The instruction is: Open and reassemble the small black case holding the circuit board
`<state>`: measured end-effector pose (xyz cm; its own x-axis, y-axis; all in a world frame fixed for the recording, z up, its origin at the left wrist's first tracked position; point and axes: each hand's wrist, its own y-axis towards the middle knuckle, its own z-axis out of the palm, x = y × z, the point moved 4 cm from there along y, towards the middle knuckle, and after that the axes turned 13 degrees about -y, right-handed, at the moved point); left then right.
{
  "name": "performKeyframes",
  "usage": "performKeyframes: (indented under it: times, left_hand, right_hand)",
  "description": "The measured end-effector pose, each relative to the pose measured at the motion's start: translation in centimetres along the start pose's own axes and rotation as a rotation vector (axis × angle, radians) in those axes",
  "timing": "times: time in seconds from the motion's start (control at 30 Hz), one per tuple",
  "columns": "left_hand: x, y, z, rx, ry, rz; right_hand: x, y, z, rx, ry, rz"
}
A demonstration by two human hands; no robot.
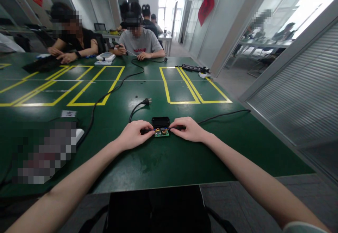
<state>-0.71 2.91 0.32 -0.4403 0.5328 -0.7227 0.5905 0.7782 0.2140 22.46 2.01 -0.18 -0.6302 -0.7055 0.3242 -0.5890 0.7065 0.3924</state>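
Note:
A small green circuit board (161,133) with coils and short coloured wires lies in front of me, between my two hands. Just behind it is a black plastic case half (160,121). My left hand (134,133) is closed in a pinch on the black power cable at the board's left end; this cable runs back to a plug (146,101) on the table. On the other side, my right hand (188,129) pinches a second black cable (224,115), which stretches away to the right. The fingers partly hide both cable ends, and whether the board sits in a case is unclear.
Yellow tape rectangles (183,102) mark the green table (132,169). A blurred-out object (47,152) lies at left, near a long black cord (96,102). Dark tool-like parts (194,68) lie at the far right. Two people work across the table.

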Motion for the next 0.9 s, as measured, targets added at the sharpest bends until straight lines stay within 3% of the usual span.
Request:
performKeyframes:
  times: [0.17, 0.37, 0.57, 0.77, 0.9]
  left_hand:
    - [-0.1, 0.0, 0.0, -0.017, 0.014, 0.039]
    - [0.1, 0.0, -0.2, -0.055, 0.010, 0.077]
    - [0.5, 0.1, -0.1, -0.063, 0.008, 0.064]
    - [1.0, 0.2, -0.4, -0.112, -0.100, -0.006]
    - [0.8, 0.3, -0.5, -0.082, -0.089, 0.037]
  right_hand:
    - [-0.2, 0.0, 0.0, 0.001, 0.001, 0.023]
    - [-0.2, -0.1, -0.1, -0.091, -0.044, 0.054]
    - [-0.4, 0.1, 0.3, -0.036, -0.023, 0.035]
    - [-0.7, 0.0, 0.4, -0.065, -0.061, 0.082]
    - [-0.5, -0.1, 0.3, -0.021, -0.051, 0.045]
